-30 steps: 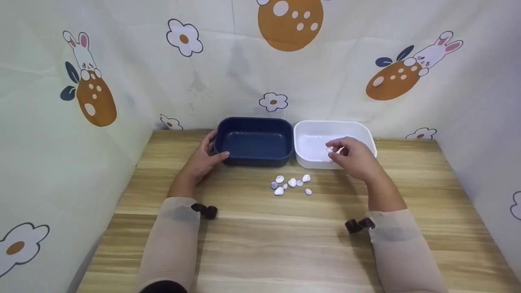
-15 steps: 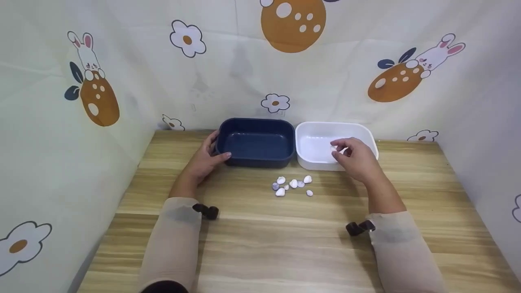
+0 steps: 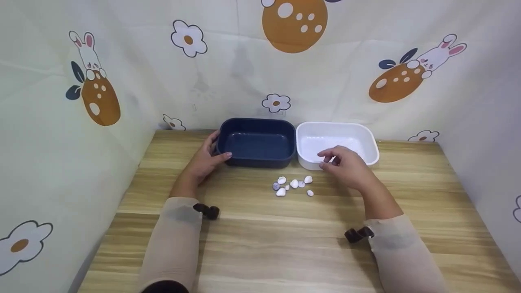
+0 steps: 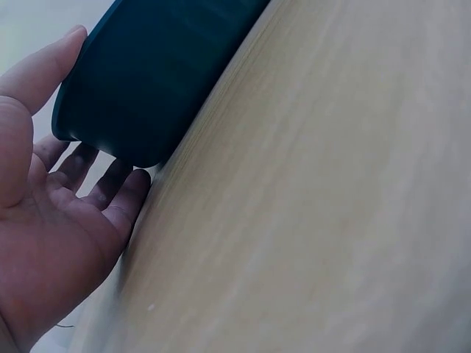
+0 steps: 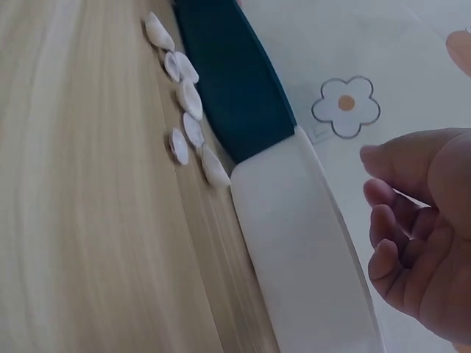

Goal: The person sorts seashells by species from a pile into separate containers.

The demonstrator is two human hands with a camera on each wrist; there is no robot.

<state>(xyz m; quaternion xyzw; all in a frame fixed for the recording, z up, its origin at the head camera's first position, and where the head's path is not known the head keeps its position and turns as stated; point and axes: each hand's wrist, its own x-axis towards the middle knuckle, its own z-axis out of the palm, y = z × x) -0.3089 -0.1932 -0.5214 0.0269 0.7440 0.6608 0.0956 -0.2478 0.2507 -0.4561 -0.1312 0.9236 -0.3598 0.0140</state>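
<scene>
The right hand, fingers loosely bent with its thumb apart from them, hides part of the white box's near wall. The left hand grips the dark blue box, fingertips partly hidden at its nine-o'clock end. Small shells, white and pale lilac, cluster at five o'clock from it.

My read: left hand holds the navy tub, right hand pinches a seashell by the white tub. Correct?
Not quite: the right hand by the white tub is empty, as the right wrist view shows. The left hand does hold the navy tub.
</scene>
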